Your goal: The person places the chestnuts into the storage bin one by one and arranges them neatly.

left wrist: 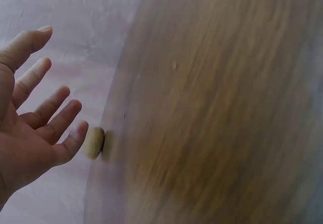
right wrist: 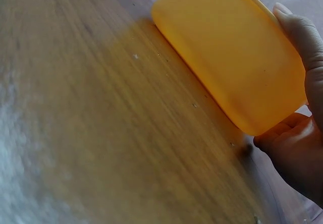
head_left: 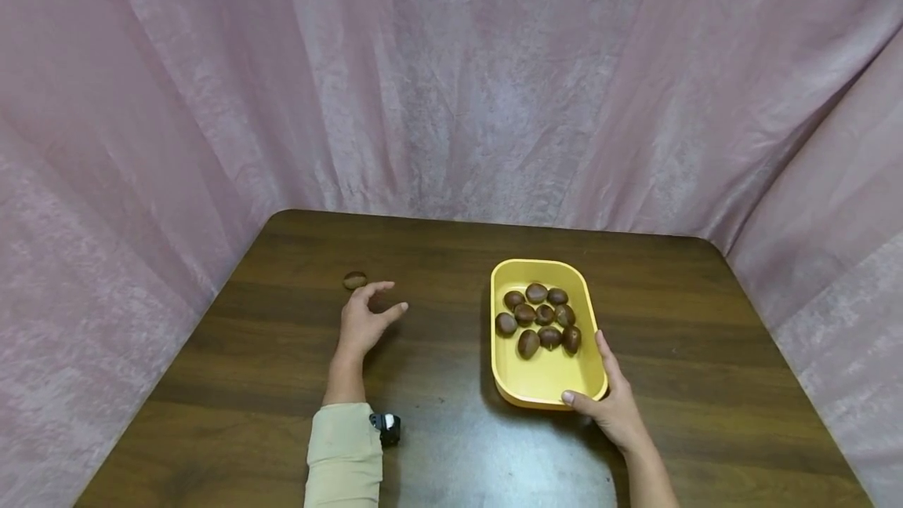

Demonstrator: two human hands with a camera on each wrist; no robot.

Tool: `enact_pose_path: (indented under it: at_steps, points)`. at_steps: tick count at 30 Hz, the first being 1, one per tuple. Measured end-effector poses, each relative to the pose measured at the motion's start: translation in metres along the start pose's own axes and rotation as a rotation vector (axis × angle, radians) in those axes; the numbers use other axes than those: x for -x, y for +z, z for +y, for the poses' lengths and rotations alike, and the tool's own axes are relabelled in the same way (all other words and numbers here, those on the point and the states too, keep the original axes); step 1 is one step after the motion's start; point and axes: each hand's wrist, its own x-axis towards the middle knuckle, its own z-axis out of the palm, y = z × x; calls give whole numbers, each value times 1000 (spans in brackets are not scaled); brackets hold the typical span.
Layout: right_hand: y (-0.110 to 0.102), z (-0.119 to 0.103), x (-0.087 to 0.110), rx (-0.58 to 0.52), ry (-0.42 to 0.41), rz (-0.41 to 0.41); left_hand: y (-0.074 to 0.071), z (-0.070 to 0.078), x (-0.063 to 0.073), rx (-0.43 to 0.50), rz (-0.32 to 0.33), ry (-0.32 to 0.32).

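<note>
A yellow plastic box (head_left: 548, 379) stands on the table with several glossy brown chestnuts (head_left: 527, 344) gathered inside it. My right hand (head_left: 616, 408) grips its near right corner, thumb over the rim and fingers along the outer side. The right wrist view shows the box's side wall (right wrist: 227, 57), with fingers partly hidden beneath the corner. To the left, my left hand (head_left: 363, 325) is over the table, thumb and fingers spread apart and holding nothing. Just beyond its fingers lies a single chestnut (head_left: 355, 281), also seen as a pale-sided chestnut (left wrist: 94, 143) in the left wrist view.
The dark wooden table (head_left: 437, 257) has rounded far corners. Pink curtains (head_left: 487, 100) hang close behind it and along both sides. A small black device (head_left: 387, 429) is strapped at the left sleeve (head_left: 345, 453).
</note>
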Motion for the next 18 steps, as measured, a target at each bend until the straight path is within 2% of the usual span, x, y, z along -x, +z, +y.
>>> enact_pose_path:
  at_steps: [6, 18]
  points:
    - [-1, 0, -2, 1, 2, -3, -11, -10, -4, -15, 42, -6]
    - [-2, 0, -1, -3, 7, -6, -31, -22, -15, -28, 75, -26]
